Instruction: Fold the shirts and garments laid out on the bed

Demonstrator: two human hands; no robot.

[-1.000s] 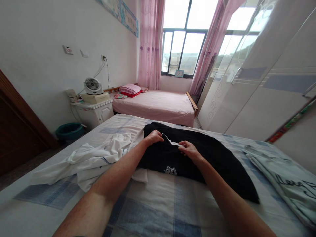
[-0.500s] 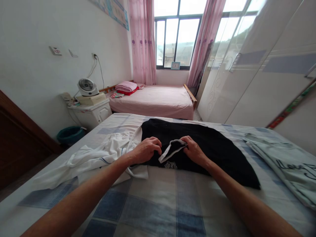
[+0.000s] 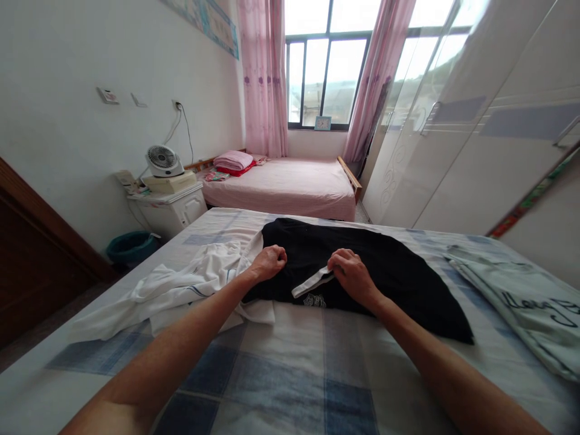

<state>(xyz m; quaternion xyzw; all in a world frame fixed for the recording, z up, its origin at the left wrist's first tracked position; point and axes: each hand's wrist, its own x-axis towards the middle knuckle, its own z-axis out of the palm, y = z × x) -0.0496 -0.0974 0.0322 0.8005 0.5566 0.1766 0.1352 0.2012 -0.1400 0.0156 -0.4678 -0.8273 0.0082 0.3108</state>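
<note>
A black garment (image 3: 385, 266) with a white-trimmed band (image 3: 310, 283) and a small white print (image 3: 314, 300) lies spread on the bed in front of me. Crumpled white cloth (image 3: 199, 284) adjoins its left side; whether the two are one piece I cannot tell. My left hand (image 3: 268, 263) is closed at the black garment's left part, its fingertips pinched on the dark fabric. My right hand (image 3: 351, 272) grips the garment by the end of the white band, which juts out to the left of the fingers.
A checked sheet (image 3: 281, 374) covers the bed. On the right lies a folded pale green garment (image 3: 521, 302) with dark lettering. Beyond are a pink-covered bed (image 3: 294, 181), a nightstand (image 3: 176, 208) with a fan (image 3: 164, 160), a teal bin (image 3: 131, 246) and white wardrobes (image 3: 453, 133).
My left hand has moved a little up and left, away from the white band. My right hand has shifted slightly left, and the band's open loop has flattened.
</note>
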